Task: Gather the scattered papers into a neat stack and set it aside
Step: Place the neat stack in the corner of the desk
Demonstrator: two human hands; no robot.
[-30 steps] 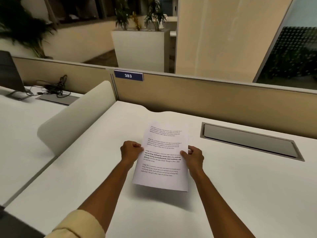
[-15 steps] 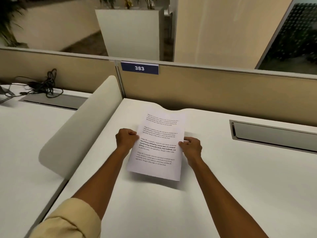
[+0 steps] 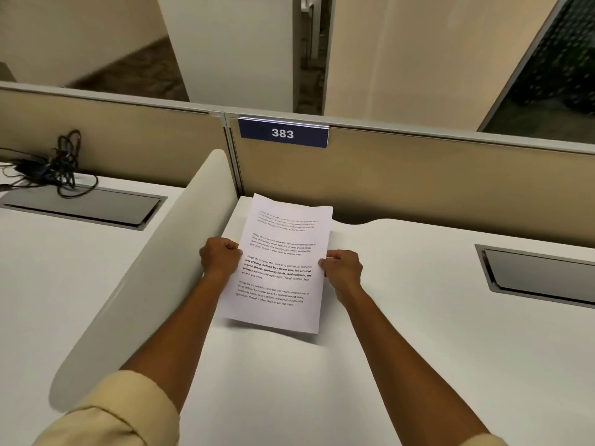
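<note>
Both hands (image 3: pixel 280 265) pinch the paper stack's (image 3: pixel 278 262) side edges above the desk (image 3: pixel 418 365).

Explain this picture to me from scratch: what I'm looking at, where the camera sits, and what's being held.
No machine here: a person wears a wide-angle camera on the head, looking forward and down, so you see their own two arms. The left hand and the right hand each hold one side edge of a stack of printed papers, lifted above a white desk, near its far left corner. A curved white divider stands on the left; a beige partition with a sign reading 383 runs behind. A grey cable hatch sits in the desk on the right. Tangled black cables lie on the neighbouring desk.
</note>
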